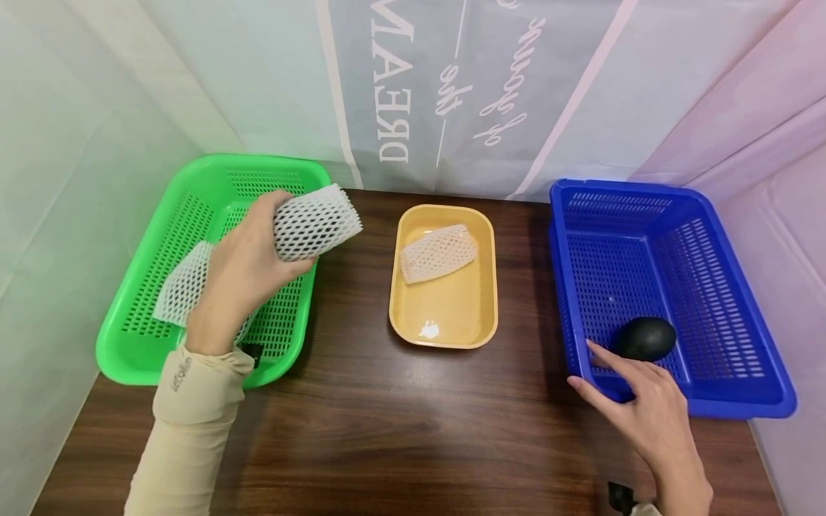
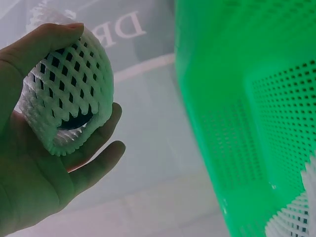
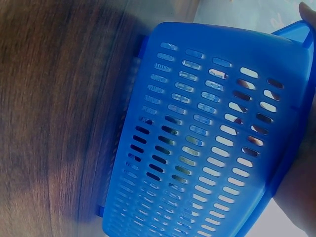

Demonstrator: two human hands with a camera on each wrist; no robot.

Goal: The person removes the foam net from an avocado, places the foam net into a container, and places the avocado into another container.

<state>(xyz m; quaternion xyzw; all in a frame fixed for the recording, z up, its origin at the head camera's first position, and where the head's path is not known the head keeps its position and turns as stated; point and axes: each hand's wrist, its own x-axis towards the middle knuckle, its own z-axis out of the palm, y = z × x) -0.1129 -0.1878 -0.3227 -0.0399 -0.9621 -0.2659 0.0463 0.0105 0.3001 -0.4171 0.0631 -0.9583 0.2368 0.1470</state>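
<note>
My left hand (image 1: 248, 261) grips a white foam net sleeve (image 1: 316, 222) above the green basket's right side. Something dark and rounded (image 2: 76, 121) shows through its mesh and at its open end in the left wrist view. Another foam net (image 1: 183, 287) lies in the green basket (image 1: 116, 351), partly hidden by the hand and wrist. At the near left corner of the blue basket (image 1: 568, 287), my right hand (image 1: 645, 408) holds the rim, thumb outside and fingers inside. Beside those fingers, a smooth black egg-shaped object (image 1: 645, 338) lies on the basket floor.
Between the baskets stands a yellow tray (image 1: 445, 315) with a flattened foam net (image 1: 439, 253) in it. All three containers sit on a dark wooden table (image 1: 413, 430). A printed cloth (image 1: 445, 93) hangs behind, and pale sheets border both sides.
</note>
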